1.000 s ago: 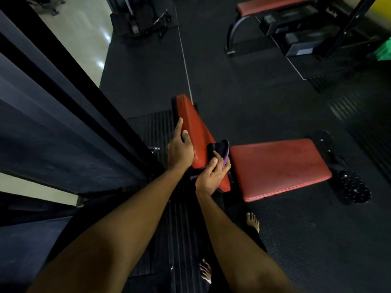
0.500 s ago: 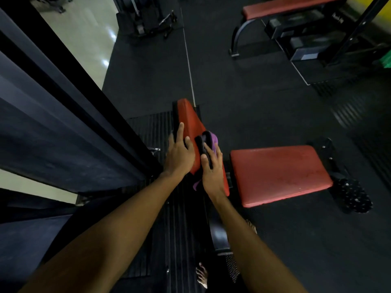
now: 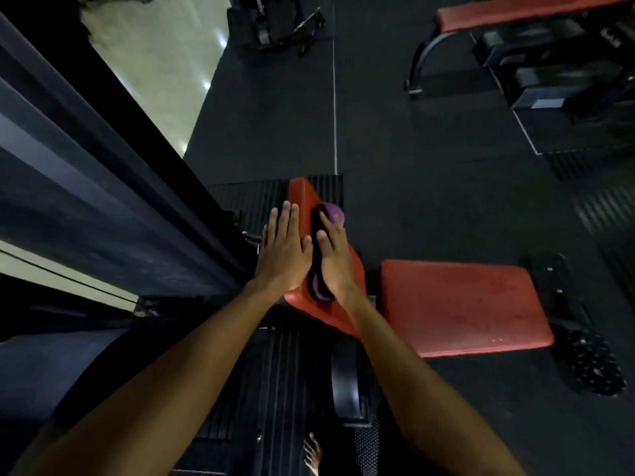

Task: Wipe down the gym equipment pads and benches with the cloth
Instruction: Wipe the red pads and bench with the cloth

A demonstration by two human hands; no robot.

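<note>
A red upright back pad stands in the middle of the view, with a red seat pad lying flat to its right. My left hand rests flat on the back pad's left side, fingers straight. My right hand presses a black and purple cloth against the pad's right face with straight fingers. The cloth's purple end shows beyond my fingertips.
A dark machine frame runs diagonally along the left. A ribbed black footplate lies below the pads. Another red bench and black equipment stand at the far right. A perforated black foot sits right of the seat. My bare foot shows below.
My right hand has slid the cloth up along the back pad and flattened over it. My left hand stays on the pad's left side, fingers now straighter.
</note>
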